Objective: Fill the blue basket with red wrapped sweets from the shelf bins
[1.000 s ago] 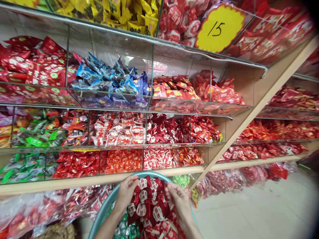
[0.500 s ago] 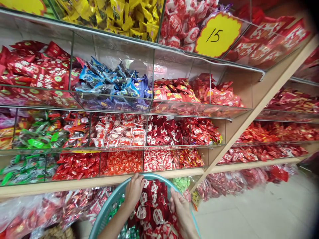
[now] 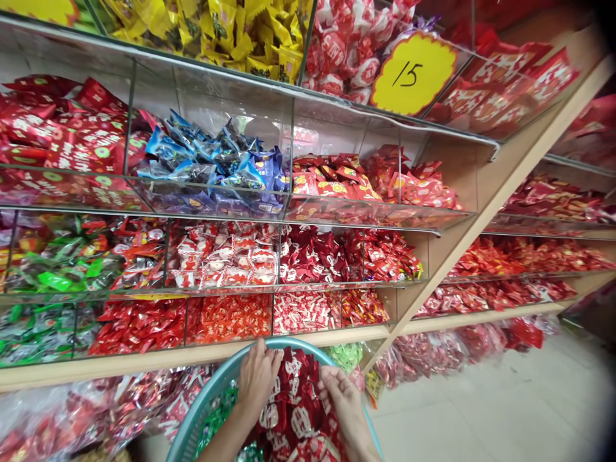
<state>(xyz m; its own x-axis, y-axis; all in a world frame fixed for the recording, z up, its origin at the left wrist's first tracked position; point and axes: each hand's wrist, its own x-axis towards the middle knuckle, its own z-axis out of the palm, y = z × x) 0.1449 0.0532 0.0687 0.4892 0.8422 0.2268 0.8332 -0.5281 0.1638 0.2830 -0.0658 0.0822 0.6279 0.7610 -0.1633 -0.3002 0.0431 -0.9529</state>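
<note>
A teal plastic basket (image 3: 192, 417) sits low in front of me, partly cut off by the bottom edge. Dark red wrapped candies (image 3: 301, 417) with white print are heaped in it, beside green-wrapped candies (image 3: 219, 417) at the left. My left hand (image 3: 260, 375) curls over the left side of the dark red heap, close to the far rim; its fingertips are partly hidden. On the opposite side, my right hand (image 3: 341, 398) has bent fingers closed against the same candies. Whether a clear bag surrounds the heap, I cannot tell.
Clear-walled shelf bins rise ahead, with blue-wrapped candies (image 3: 192, 151), yellow packets (image 3: 255, 38) and red candies (image 3: 231, 317). A yellow price tag (image 3: 414, 74) reads 15. A slanting wooden panel (image 3: 433, 282) divides the shelves. Bagged candies (image 3: 433, 353) lie below, above the tiled floor (image 3: 462, 410).
The view has shifted slightly, so the shelves appear a little further left. Both hands stay at the dark red candies; my right hand's fingers have moved slightly inward and up.
</note>
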